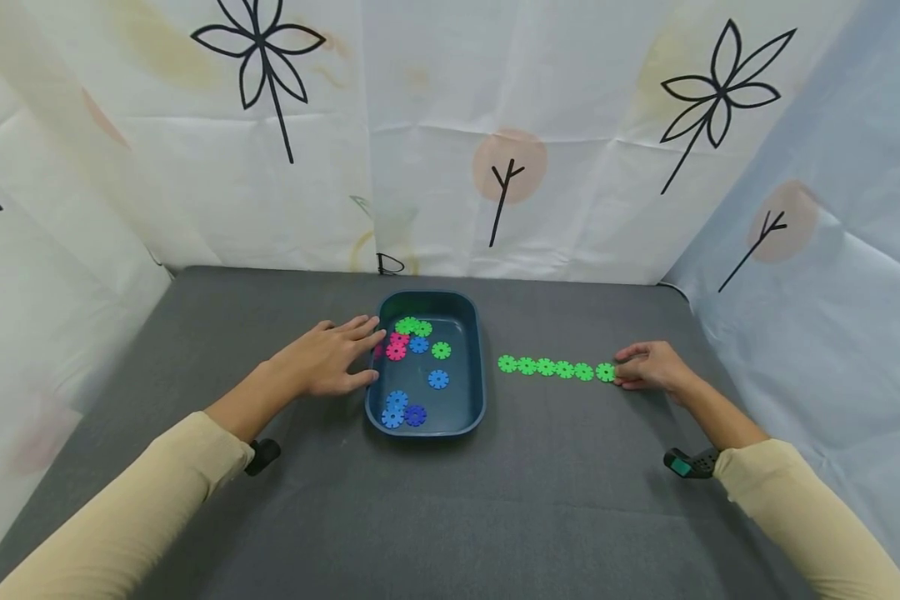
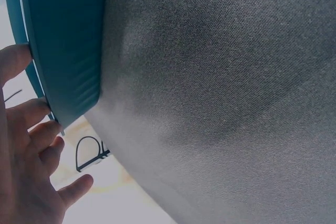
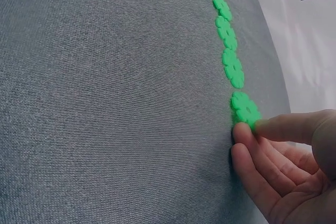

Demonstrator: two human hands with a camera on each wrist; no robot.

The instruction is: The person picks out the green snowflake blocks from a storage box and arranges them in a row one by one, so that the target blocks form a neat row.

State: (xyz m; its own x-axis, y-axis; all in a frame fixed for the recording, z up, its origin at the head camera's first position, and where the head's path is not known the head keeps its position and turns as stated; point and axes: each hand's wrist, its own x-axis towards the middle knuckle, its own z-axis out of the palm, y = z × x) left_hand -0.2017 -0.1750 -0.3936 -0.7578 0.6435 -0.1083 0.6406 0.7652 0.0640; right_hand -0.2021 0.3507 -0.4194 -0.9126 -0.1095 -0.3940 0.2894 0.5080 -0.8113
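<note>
My right hand [image 1: 651, 367] pinches the near edge of a green notched plastic disc [image 3: 245, 107] between thumb and fingers. That disc is tilted slightly at the right end of a row of green discs [image 1: 545, 367] on the table; a small gap parts it from its neighbour in the right wrist view. My left hand [image 1: 339, 358] rests against the left rim of a dark blue tray [image 1: 482, 367], fingers spread and nearly straight. Inside the tray lie green discs [image 1: 441, 350], pink discs [image 1: 396, 352] and blue discs [image 1: 438, 379].
A grey cloth covers the table [image 1: 450, 500]. White fabric walls [image 1: 435, 167] with printed leaf drawings stand behind it and at both sides. Dark wrist devices [image 1: 690, 463] sit at both sleeve cuffs.
</note>
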